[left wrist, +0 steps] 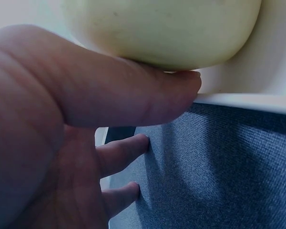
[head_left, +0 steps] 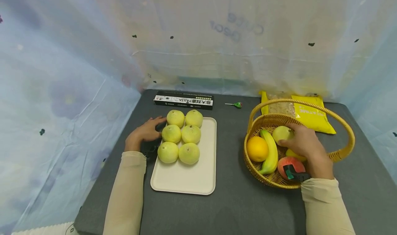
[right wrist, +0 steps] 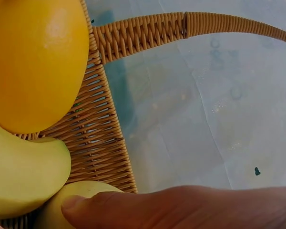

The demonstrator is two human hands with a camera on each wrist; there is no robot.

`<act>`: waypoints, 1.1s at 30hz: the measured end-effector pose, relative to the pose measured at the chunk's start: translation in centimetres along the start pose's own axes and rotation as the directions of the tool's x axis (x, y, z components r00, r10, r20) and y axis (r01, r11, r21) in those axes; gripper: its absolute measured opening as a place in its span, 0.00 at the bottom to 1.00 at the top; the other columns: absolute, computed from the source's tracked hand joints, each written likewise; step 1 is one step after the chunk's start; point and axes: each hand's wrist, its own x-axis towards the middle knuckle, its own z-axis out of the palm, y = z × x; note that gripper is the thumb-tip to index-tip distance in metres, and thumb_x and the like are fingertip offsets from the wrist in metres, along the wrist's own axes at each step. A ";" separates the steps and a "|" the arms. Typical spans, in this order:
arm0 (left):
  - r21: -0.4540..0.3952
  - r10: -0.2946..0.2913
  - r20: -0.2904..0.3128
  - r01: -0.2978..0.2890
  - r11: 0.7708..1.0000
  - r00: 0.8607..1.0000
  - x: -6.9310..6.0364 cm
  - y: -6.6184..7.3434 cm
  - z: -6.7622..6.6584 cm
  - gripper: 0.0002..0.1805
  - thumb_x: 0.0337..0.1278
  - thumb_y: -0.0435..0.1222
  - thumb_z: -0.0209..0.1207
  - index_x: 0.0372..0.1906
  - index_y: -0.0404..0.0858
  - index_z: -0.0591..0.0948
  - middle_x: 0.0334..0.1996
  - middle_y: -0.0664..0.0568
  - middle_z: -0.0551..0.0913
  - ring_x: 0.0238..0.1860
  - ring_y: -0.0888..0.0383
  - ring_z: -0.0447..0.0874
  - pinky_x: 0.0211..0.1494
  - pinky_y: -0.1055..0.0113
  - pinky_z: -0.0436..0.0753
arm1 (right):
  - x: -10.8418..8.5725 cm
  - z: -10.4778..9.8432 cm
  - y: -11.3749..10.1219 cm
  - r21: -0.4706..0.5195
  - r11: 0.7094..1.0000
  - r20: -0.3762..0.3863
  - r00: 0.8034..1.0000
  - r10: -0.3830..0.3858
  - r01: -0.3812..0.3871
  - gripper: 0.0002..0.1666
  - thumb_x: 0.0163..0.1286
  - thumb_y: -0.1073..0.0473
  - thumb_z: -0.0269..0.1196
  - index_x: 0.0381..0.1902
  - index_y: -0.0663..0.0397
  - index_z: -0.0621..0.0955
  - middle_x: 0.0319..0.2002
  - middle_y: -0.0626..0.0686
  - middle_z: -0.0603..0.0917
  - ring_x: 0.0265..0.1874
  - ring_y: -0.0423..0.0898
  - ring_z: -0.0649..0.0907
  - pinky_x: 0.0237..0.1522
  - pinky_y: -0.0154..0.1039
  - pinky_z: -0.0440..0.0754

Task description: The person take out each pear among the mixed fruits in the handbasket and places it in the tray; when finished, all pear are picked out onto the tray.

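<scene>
On the cream tray [head_left: 200, 178] stand several round pale yellow-green fruits [head_left: 168, 152] in two columns. At the tray's left edge lies my left hand [head_left: 145, 131]. Its thumb [left wrist: 133, 93] rests along the rim against a fruit [left wrist: 171, 31], and its other fingers reach down to the table. Inside the wicker basket [head_left: 250, 166], my right hand [head_left: 302, 142] grips a similar pale yellow-green fruit [head_left: 280, 134]. Its thumb [right wrist: 109, 210] presses that fruit's side. Beside it lie a banana [head_left: 271, 155], an orange [head_left: 257, 149], a peach [head_left: 286, 164] and a partly covered yellow fruit [head_left: 293, 154].
The basket's tall handle [head_left: 336, 117] arches over my right hand. Behind the basket lies a yellow bag [head_left: 314, 116]. A black pasta box [head_left: 184, 100] lies behind the tray, and a lollipop [head_left: 237, 104] is near the back edge. Curtains enclose the dark table [head_left: 229, 193].
</scene>
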 end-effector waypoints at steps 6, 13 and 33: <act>0.009 -0.003 -0.001 0.003 1.000 1.000 0.1 0.1 -0.1 0.44 0.73 0.36 0.60 0.90 0.43 0.58 0.90 0.34 0.47 0.88 0.24 0.34 0.84 0.21 0.46 | 0.2 0.3 0.3 0.001 1.000 -0.011 1.000 -0.012 0.012 0.54 0.71 0.45 0.75 0.81 0.71 0.67 0.71 0.81 0.73 0.66 0.82 0.74 0.61 0.76 0.77; 0.014 -0.003 -0.004 0.003 1.000 1.000 0.2 0.1 0.0 0.44 0.72 0.37 0.60 0.90 0.44 0.59 0.90 0.35 0.48 0.88 0.24 0.35 0.82 0.19 0.46 | -0.2 0.6 0.3 0.051 0.999 -0.043 0.999 -0.017 0.019 0.53 0.71 0.43 0.75 0.80 0.69 0.69 0.70 0.79 0.76 0.63 0.77 0.77 0.60 0.74 0.79; 0.015 -0.002 -0.004 0.002 1.000 1.000 0.1 0.0 0.0 0.45 0.72 0.37 0.61 0.90 0.44 0.59 0.90 0.34 0.47 0.87 0.23 0.35 0.81 0.18 0.47 | -4.6 0.1 -3.5 0.237 0.920 -0.279 0.929 -0.243 0.312 0.47 0.71 0.46 0.77 0.83 0.44 0.73 0.73 0.62 0.80 0.65 0.68 0.85 0.47 0.18 0.79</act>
